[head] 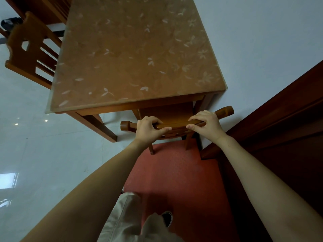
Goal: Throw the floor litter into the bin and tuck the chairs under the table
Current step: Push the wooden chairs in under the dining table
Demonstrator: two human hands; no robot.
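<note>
A wooden chair (176, 121) stands at the near end of the table (136, 55), its seat mostly under the tabletop. My left hand (148, 128) grips the left part of the chair's top rail, fingers curled over it. My right hand (207, 124) grips the right part of the same rail. A second wooden chair (29, 49) stands along the table's left side, its back close to the table edge. The tabletop has a leaf-patterned cover and is bare. No litter or bin is in view.
A dark wooden door or panel (279, 128) runs along the right, close to the chair. A red mat (174, 172) lies under my feet. Glossy pale floor tiles (43, 154) spread to the left. A white wall (262, 32) borders the table's right side.
</note>
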